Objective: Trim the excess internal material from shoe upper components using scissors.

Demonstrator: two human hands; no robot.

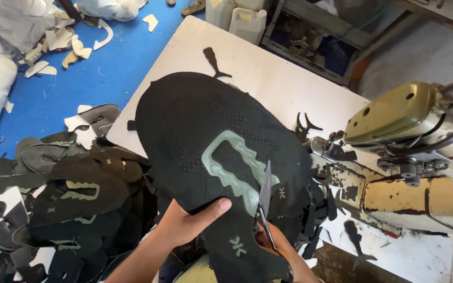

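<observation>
Left hand [184, 225] pinches the black shoe upper [205, 157] from below, thumb on top, holding it up over the white table [268, 73]. Right hand [281, 249], mostly hidden, grips scissors [265, 202], blades at the pale green patch [232, 162]. More uppers in a pile [64, 204] left; white jugs [237, 15] beyond the table.

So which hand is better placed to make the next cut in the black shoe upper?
Probably the right hand: it holds the scissors, blades at the grey-green patch. The left hand grips the black shoe upper, thumb on top.
</observation>
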